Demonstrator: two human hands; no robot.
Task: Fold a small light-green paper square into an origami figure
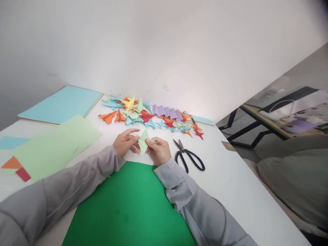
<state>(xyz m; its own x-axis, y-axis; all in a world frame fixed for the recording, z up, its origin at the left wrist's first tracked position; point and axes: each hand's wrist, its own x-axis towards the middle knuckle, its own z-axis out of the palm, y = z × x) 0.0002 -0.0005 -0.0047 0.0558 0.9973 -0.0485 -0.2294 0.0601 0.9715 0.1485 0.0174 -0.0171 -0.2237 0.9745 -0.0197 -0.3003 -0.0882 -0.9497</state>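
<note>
A small folded light green paper (144, 140), pointed at top and bottom, is held up over the white table. My right hand (160, 150) pinches its right side between thumb and fingers. My left hand (126, 141) is at its left edge, fingers apart and slightly curled; whether a fingertip touches the paper is hard to tell. Below both hands lies a large green sheet (130, 208). Black-handled scissors (182, 150) rest to the right of my right hand, their blades slightly apart.
Along the wall lie many folded paper pieces (147, 117) and a purple pleated strip (167, 112). At left are a stack of blue sheets (63, 104), light green sheets (51, 147), and orange (12, 163) and red scraps (23, 174). Another table (271, 119) stands beyond the right edge.
</note>
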